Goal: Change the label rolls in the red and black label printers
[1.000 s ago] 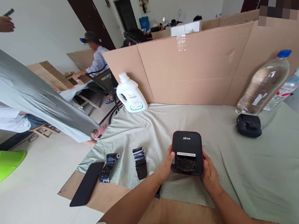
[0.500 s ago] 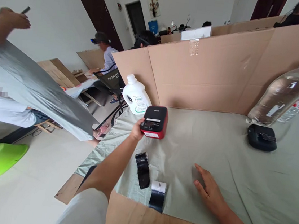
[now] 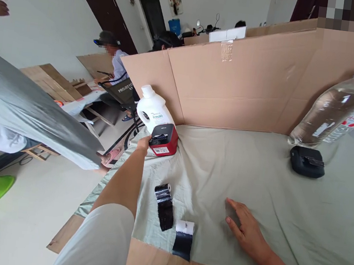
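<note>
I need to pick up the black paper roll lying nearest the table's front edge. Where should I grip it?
Probably pinch the white roll end from above, across its short cylinder; the black strip trails flat toward the cardboard edge. The right hand rests closest.

I have one view only, from the camera on the person's head, looking forward and down over the table (image 3: 285, 197). It sits close behind both hands: the left hand (image 3: 144, 143) reaches far ahead, the right hand (image 3: 244, 229) lies nearer the lens. Beyond the fingertips stands a cardboard wall (image 3: 250, 85).
</note>
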Demonstrator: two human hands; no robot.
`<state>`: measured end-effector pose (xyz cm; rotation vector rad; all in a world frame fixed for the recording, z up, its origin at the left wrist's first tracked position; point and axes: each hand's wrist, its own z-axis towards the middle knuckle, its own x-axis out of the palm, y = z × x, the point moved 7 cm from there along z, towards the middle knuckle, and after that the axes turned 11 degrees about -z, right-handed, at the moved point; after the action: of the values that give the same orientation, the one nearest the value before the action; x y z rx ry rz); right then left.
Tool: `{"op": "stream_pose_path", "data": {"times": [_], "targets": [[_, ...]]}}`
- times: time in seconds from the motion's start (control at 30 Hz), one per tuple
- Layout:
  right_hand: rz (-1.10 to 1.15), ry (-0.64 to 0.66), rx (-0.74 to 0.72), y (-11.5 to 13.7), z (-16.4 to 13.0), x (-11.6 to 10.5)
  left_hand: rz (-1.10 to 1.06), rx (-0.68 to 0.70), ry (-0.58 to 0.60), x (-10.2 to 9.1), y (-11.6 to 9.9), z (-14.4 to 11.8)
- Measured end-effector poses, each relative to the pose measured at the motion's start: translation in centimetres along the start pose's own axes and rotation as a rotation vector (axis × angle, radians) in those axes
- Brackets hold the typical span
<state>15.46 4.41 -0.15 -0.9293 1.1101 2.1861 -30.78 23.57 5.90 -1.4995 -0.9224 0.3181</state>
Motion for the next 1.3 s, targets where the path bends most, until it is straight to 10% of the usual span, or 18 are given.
{"op": "stream_pose_path", "data": {"times": [0.2,0.4,0.53,0.7,0.83,1.03,1.3], "targets": [[0.009,0.060,-0.032,1.5,-0.2,0.0,0.403,0.418,-0.014,1.9,-1.8,-6.7],[0.058,0.254,0.141,-1.7,2.1,-1.6,0.962,0.718,0.987,5.3,8.2,-25.3],[-0.402,-0.050,0.404,-10.9,8.1,-8.7,1.256,0.714,1.214,3.0,13.0,-33.8],[-0.694,-0.062,0.821,-21.8,10.4,-14.6,1.452,0.700,1.211,1.2,14.0,-35.8],[-0.634,0.072,0.931,-24.7,8.3,-14.7,1.466,0.712,1.204,-0.4,13.3,-35.0],[-0.647,-0.051,0.739,-19.9,5.9,-13.3,1.464,0.660,1.179,-3.5,11.9,-33.9],[-0.407,-0.059,0.171,-1.4,1.0,-6.6,1.212,0.549,1.152,-0.1,10.4,-35.2]]}}
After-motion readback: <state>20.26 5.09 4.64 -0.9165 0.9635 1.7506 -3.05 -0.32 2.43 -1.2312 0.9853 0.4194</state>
